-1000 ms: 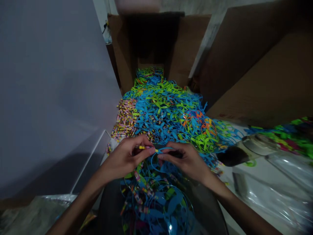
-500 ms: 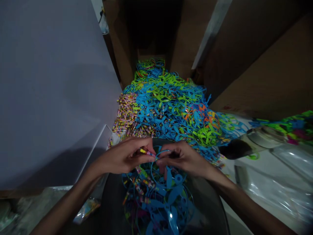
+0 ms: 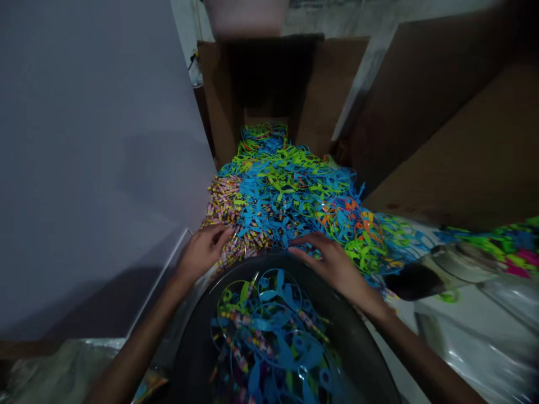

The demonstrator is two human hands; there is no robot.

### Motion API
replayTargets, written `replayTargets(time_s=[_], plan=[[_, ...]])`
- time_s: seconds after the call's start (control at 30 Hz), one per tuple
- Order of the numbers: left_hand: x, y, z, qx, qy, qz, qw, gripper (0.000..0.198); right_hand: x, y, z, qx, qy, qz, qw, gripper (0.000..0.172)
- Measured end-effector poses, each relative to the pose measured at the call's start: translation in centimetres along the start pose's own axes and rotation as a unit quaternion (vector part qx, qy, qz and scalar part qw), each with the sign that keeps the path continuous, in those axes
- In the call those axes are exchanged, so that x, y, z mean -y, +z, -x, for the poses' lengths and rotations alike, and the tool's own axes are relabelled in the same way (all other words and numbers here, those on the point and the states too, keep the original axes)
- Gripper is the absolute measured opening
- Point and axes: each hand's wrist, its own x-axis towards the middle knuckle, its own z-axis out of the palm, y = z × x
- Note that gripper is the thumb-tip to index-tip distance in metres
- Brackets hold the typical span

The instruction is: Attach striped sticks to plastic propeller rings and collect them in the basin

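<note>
A large pile of blue and green plastic rings with propeller shapes [image 3: 286, 185] spreads in front of me, a few orange ones among them. At its left lies a heap of small striped pink and yellow sticks [image 3: 225, 196]. My left hand [image 3: 206, 249] is over the near edge of the sticks, thumb and fingers apart. Beyond the bowl's rim, my right hand [image 3: 332, 266] reaches to the near edge of the blue rings, fingers apart, with nothing visible held. Below both hands a dark round bowl [image 3: 357, 342] contains blue rings and striped sticks.
Behind the pile stands an open cardboard box [image 3: 337, 78]. A grey panel [image 3: 96, 168] rises at left, and brown cardboard [image 3: 475, 146] at right. A clear container with dark contents [image 3: 421, 275] and plastic bags [image 3: 471, 348] lie at right.
My hands have parted and moved forward off the bowl; the blue ring and striped stick between them have been let go. The view has tilted up a little.
</note>
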Motion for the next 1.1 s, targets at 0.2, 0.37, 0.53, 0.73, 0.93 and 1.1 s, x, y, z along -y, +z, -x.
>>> replayTargets(time_s=[0.2,0.37,0.53,0.73,0.93,1.1], plan=[[3.9,6.2,-1.1,0.013,-0.063,-0.100,0.993,0.025,-8.5,3.6,-3.8,-0.012,0.028,0.037,0.999,0.025],[4.6,7.5,-1.3,-0.001,-0.106,-0.115,0.988,0.024,-8.7,4.1,-6.0,-0.059,0.063,-0.043,0.995,0.016],[5.3,6.1,-2.0,-0.053,-0.103,-0.059,0.991,0.022,-7.3,2.9,-6.1,-0.140,0.131,-0.177,0.965,0.031],[2.5,2.9,-1.7,-0.141,-0.018,0.067,0.987,0.018,-4.2,2.5,-4.3,-0.179,0.215,-0.361,0.889,0.042],[-3.6,0.5,-0.1,-0.128,0.029,0.389,0.912,0.024,0.2,2.3,-2.6,-0.039,0.245,-0.483,0.840,0.041],[-6.7,-0.9,0.8,-0.122,0.019,0.416,0.901,0.019,2.8,1.9,-1.6,0.054,0.194,-0.423,0.883,0.024]])
